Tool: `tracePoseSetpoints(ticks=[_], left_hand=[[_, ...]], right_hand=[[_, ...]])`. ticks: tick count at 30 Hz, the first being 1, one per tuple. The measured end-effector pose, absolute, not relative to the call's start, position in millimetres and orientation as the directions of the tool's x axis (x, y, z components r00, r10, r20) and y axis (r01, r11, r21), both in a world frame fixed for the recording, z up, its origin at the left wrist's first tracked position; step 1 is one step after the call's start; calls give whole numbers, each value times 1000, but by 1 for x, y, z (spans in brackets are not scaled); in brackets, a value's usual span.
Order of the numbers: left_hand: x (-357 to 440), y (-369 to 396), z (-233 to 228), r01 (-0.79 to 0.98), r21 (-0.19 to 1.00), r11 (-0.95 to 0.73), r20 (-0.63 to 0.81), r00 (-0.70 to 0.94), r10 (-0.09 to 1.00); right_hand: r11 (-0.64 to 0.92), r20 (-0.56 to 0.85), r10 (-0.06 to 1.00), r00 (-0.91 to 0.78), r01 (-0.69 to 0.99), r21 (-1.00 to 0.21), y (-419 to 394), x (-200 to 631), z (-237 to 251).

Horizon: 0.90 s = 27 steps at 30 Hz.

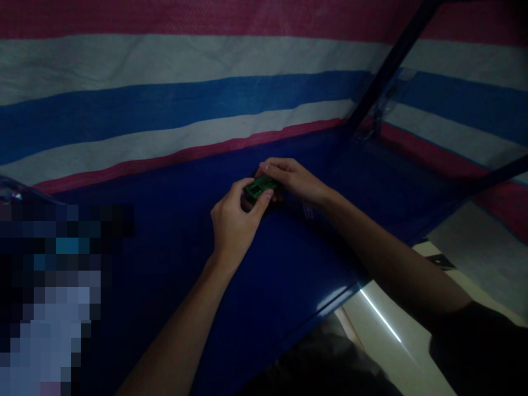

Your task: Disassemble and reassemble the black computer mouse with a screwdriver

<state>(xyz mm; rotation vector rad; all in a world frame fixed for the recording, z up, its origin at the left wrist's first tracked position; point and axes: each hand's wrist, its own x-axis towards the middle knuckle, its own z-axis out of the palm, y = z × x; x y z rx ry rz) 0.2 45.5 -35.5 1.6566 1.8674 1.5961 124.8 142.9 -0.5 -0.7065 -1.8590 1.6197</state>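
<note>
One small green board [264, 185] between left hand [231, 214] and right hand [300, 179], over dark blue surface [264, 286]; left hand narrow, holding board's left end, thumb along near edge, forefinger bent at far side; right hand narrow too, fingers curled round right end, undersides partly hidden; cannot tell whether board touches surface; striped sheet [165, 104] beyond.

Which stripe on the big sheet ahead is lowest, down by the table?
The thin red stripe, along the blue table behind the held green board. The blue stripe and white stripes sit higher; the other red stripe is topmost.
</note>
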Motion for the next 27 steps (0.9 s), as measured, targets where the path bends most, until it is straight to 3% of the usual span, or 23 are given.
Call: tracePoseSetpoints(ticks=[5, 10, 17, 20, 23, 27], left_hand=[[-2, 45, -36, 443, 881, -169, 386, -464, 797], [-3, 41, -32, 630, 763, -148, 486, -406, 774], [1, 42, -33, 643, 685, -342, 598, -230, 768], [1, 43, -34, 675, 662, -326, 603, -222, 766], [0, 43, -34, 614, 744, -265, 545, -328, 771], [-4, 44, -30, 431, 880, -198, 413, -492, 766]], right_hand=[[272, 203, 571, -796, -50, -961, 140, 127, 3], [339, 199, 585, -786, 15, -941, 138, 126, 2], [134, 18, 694, -720, 105, -985, 142, 124, 0], [74, -55, 694, -718, 147, -986, 141, 124, 1], [160, 89, 705, -703, 35, -987, 138, 123, 3], [257, 261, 615, -744, -124, -958, 135, 123, 6]])
